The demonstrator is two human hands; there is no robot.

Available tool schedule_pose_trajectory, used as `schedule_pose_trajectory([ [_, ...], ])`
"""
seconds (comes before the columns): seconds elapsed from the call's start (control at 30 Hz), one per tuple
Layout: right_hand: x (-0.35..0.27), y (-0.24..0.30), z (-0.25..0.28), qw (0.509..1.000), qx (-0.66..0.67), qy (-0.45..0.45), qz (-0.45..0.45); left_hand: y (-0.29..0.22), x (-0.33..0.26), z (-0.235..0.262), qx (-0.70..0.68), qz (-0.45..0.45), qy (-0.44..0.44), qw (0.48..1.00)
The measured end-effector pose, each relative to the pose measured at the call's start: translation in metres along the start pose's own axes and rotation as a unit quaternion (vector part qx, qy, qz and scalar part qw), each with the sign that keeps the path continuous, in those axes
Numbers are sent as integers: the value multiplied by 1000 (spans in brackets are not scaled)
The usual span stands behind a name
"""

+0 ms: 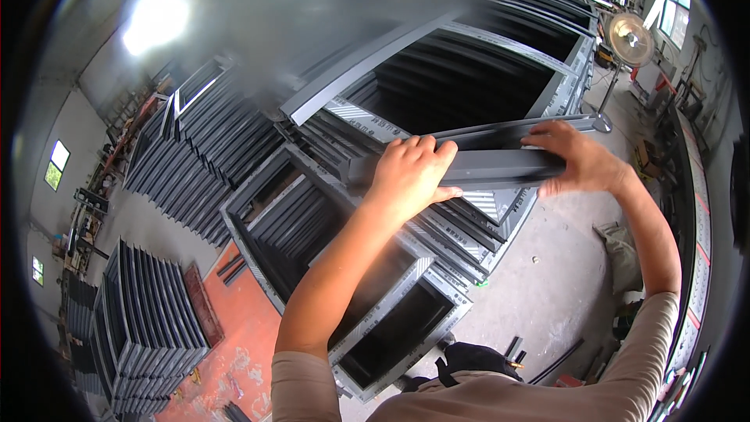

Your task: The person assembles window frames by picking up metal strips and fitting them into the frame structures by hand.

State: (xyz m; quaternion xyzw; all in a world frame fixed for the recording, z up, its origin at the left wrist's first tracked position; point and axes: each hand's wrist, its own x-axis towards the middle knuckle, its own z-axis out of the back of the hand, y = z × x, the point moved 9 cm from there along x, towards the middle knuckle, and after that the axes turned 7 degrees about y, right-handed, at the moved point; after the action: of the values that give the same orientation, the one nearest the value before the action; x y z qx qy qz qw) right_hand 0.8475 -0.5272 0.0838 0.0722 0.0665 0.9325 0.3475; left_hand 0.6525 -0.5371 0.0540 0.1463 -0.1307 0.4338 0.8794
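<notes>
A short dark grey profile bar (500, 167) lies crosswise in front of me, above a stack of window frames. My left hand (410, 176) is closed over its left part, fingers on top and thumb along the near side. Around its right end curls my right hand (582, 158), slightly blurred, with the thumb low and the fingers above. Just behind it is another dark profile (500, 134), running toward the right. Beneath both hands, the large stacked grey frames (562, 94) have pale printed film on their faces.
A smaller frame (461, 305) sticks out close to my body. More frames (211, 148) stand in rows at the left, and another stack (141, 328) is by an orange-red board (242, 359). A round pedestal fan (630, 39) stands at the far right. Loose strips (558, 361) lie on the floor.
</notes>
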Motion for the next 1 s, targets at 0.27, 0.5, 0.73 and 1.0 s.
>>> schedule_pose_trajectory([
  [0.27, 77, -87, -33, 997, -38, 68, -12, -3, 16, -6, -38, -2, 17, 999],
  [0.5, 77, -115, 61, 943, -207, -222, -133, 21, 31, -15, -33, 52, 53, 997],
  [0.73, -15, -20, 121, 918, -29, -377, -124, 18, 27, -12, -32, 57, 8, 998],
  [1.0, -76, 20, 36, 890, 393, -223, -61, 18, -16, 36, -66, 64, -118, 989],
])
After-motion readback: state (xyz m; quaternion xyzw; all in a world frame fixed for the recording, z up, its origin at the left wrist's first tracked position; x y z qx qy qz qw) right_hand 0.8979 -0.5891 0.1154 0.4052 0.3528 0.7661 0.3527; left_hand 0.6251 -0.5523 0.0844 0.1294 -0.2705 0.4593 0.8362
